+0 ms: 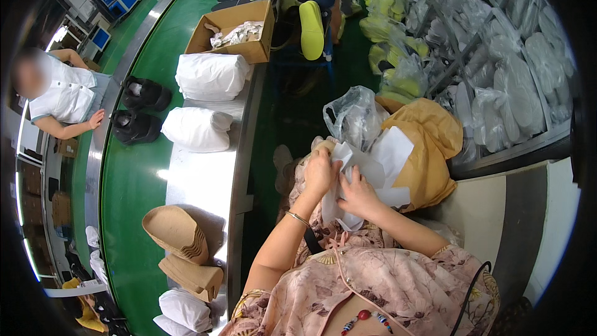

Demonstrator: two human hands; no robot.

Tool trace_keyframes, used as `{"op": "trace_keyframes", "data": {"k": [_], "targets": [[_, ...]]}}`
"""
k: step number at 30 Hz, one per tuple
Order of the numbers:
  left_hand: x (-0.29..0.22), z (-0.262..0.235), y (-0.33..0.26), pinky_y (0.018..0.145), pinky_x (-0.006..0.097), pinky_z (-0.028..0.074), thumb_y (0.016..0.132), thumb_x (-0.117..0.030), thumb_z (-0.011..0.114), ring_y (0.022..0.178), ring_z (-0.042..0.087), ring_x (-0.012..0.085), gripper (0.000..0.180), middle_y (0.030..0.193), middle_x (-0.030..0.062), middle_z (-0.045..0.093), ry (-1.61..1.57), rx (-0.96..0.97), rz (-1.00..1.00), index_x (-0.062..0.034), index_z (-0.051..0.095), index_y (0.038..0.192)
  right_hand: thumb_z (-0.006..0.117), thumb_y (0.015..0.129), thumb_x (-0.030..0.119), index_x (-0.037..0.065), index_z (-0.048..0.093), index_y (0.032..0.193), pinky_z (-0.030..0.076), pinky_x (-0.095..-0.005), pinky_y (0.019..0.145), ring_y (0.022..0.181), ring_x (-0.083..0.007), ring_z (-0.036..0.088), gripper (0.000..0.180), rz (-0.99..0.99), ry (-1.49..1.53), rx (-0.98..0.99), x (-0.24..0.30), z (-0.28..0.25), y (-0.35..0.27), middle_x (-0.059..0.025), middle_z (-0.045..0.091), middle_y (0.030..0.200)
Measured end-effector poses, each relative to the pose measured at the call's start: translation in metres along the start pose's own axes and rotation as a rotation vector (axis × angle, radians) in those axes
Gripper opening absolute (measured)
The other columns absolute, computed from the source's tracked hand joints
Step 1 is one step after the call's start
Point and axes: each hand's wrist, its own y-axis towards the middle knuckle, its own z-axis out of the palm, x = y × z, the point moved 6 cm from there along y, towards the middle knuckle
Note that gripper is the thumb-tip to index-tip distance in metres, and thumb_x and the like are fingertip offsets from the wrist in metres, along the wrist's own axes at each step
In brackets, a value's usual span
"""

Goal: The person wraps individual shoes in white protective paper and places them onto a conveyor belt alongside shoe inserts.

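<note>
My left hand (pixel 319 173) is closed on crumpled white paper (pixel 356 152) above my lap, its fingers near the paper's upper left edge. Just to its right, my right hand (pixel 360 198) grips the same paper with bent fingers. A small beige thing shows beyond my left fingertips; I cannot make out what it is. More loose white sheets (pixel 395 148) lie to the right, against a large yellow-brown paper bag or wrapping (pixel 432 149). A clear plastic bag (pixel 356 112) stands just beyond the paper.
On the metal ledge (pixel 239 168) at left are white paper-wrapped bundles (pixel 198 129), stacked tan moulded forms (pixel 175 230) and a cardboard box (pixel 261 40). Black shoes (pixel 138 126) sit on the green belt (pixel 134 193). A rack (pixel 491 56) holds bagged soles. Two other people are nearby.
</note>
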Motion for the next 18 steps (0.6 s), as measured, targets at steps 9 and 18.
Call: {"op": "trace_keyframes", "data": {"k": [9, 18], "targets": [[0.062, 0.009, 0.028, 0.055, 0.025, 0.042, 0.076, -0.005, 0.064, 0.062, 0.050, 0.0097, 0.010, 0.069, 0.0026, 0.056, -0.663, 0.106, -0.360, 0.0022, 0.059, 0.080, 0.062, 0.074, 0.031, 0.010, 0.024, 0.139, 0.043, -0.0507, 0.085, 0.106, -0.0534, 0.043, 0.078, 0.017, 0.093, -0.003, -0.001, -0.007, -0.002, -0.0411, 0.023, 0.127], [0.072, -0.003, 0.014, 0.072, 0.039, 0.045, 0.080, -0.021, 0.063, 0.085, 0.054, 0.0354, 0.030, 0.092, 0.0189, 0.054, 0.096, -0.432, -0.280, 0.0019, 0.053, 0.097, 0.062, 0.075, 0.034, 0.013, 0.019, 0.140, 0.043, -0.0513, 0.085, 0.102, -0.0540, 0.045, 0.082, 0.108, 0.040, 0.043, 0.000, -0.004, 0.000, -0.0414, 0.023, 0.127]]}}
